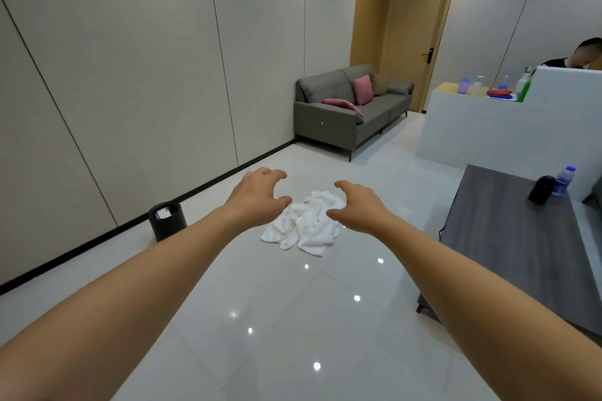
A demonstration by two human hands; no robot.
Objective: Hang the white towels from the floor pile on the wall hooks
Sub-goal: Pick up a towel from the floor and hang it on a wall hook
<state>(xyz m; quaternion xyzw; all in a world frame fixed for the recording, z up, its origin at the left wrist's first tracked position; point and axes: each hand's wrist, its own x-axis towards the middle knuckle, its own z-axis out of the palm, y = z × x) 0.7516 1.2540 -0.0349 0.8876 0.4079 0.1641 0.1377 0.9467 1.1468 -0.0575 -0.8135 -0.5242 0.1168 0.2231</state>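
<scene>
No legible writing, hands [306, 202] over towels [304, 226]

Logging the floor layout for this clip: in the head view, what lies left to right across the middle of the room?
Black bin → left hand → white towels → right hand → dark table.

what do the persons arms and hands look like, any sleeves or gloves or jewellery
Both forearms are bare as far as the frame shows, with no sleeve in view. The left hand and right hand wear no gloves, and no watch, bracelet or ring is visible.
</scene>
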